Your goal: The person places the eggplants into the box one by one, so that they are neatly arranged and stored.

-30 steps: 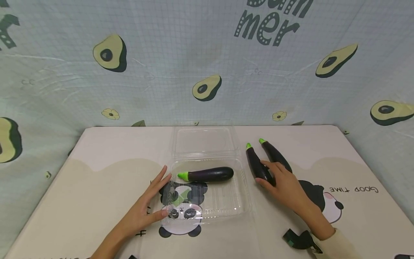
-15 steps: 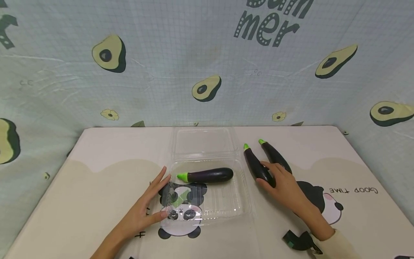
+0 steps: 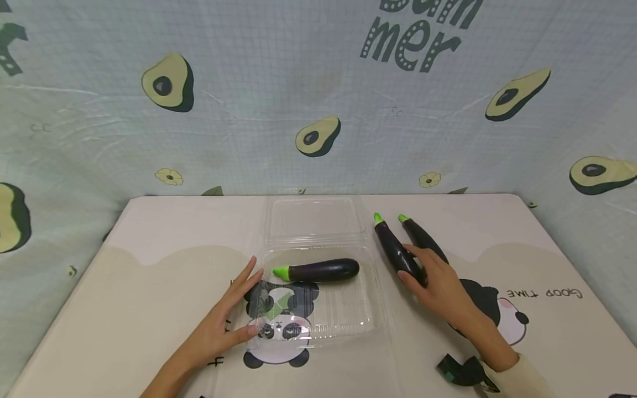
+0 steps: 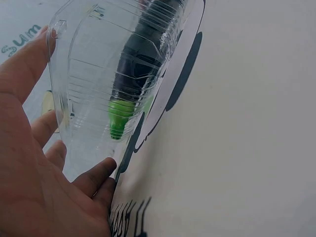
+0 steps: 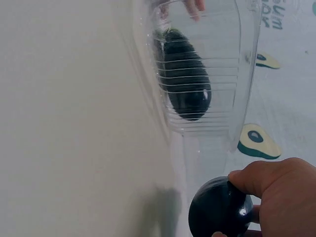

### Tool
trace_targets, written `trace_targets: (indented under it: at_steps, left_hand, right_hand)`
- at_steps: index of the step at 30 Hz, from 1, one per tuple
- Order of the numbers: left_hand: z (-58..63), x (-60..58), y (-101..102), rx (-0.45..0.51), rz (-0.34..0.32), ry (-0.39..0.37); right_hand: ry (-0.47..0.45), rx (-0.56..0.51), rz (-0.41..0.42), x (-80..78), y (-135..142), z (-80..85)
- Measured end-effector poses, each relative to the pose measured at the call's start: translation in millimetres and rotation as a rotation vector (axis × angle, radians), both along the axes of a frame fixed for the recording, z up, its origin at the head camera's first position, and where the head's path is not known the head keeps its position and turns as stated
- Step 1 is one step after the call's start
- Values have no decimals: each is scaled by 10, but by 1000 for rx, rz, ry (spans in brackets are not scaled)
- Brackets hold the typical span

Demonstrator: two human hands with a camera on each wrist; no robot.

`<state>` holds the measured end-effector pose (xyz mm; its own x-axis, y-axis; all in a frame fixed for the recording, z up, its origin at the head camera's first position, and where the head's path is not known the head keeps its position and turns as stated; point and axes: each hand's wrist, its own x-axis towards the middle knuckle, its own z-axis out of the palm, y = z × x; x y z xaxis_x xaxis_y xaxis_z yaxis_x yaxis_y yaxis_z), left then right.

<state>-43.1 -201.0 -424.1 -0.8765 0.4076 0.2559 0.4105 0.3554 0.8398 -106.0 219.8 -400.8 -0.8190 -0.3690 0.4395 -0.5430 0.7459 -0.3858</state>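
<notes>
A clear plastic clamshell container (image 3: pixel 345 309) lies with its lid (image 3: pixel 314 221) folded back, and one dark purple eggplant (image 3: pixel 325 270) with a green tip lies crosswise in its back half. My left hand (image 3: pixel 219 323) rests against the container's left side, fingers spread and nearly straight, as the left wrist view confirms at the clear wall (image 4: pixel 74 98). To the right, my right hand (image 3: pixel 440 284) grips a second eggplant (image 3: pixel 393 246) by its thick end, green tip pointing away. In the right wrist view, the thumb presses that rounded end (image 5: pixel 217 207).
A third eggplant (image 3: pixel 423 237) lies just right of the held one, partly behind my right hand. A black strapped device (image 3: pixel 463 370) sits at my right wrist. Behind the table's far edge rises an avocado-printed cloth (image 3: pixel 249 143). The tabletop (image 3: pixel 149 309) bears panda prints.
The eggplant in my right hand has shifted slightly left, then a little farther away, tip first. My left hand and the container have stayed in place.
</notes>
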Motion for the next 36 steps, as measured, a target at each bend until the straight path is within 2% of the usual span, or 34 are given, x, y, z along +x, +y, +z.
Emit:
trace_targets:
  at_steps: [11, 18, 23, 36]
  left_hand:
    - [12, -1, -4, -15, 8, 12]
    - [33, -1, 5, -14, 18, -5]
    - [2, 11, 1, -21, 26, -1]
    - [9, 13, 0, -5, 10, 0]
  right_hand:
    - [14, -21, 6, 8, -1, 117]
    - [5, -45, 46, 17, 18, 163]
    - [-9, -59, 72, 34, 16, 170]
    - [40, -43, 133, -2, 6, 250]
